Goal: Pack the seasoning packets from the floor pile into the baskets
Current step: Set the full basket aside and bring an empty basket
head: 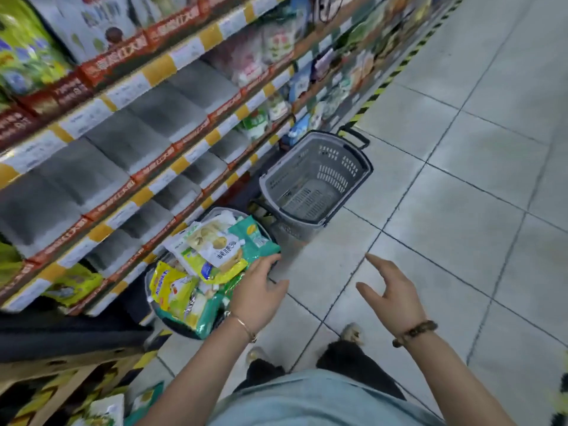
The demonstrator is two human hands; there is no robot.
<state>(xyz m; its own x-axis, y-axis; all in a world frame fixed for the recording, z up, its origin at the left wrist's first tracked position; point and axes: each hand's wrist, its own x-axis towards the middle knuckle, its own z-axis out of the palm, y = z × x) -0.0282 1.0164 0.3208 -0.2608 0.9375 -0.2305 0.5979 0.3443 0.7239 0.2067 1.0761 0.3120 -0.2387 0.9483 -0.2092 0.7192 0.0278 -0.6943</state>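
A dark basket [159, 315] on the floor beside the shelves is heaped with yellow, white and teal seasoning packets [212, 256]. My left hand [261, 293] hovers over the basket's right side, fingers straight, fingertips at the edge of a teal packet [261, 241]. It holds nothing. My right hand [390, 290] hangs over the bare floor tiles, fingers spread. Further along the aisle stands a grey basket [313, 179] with a black handle, tilted and with nothing inside it.
Store shelving [138, 142] with price labels runs along the left, several bays blurred grey, others stocked with bags. Yellow-black tape [396, 72] marks the shelf foot. Grey floor tiles [461, 210] spread to the right. My feet [350, 333] stand below the hands.
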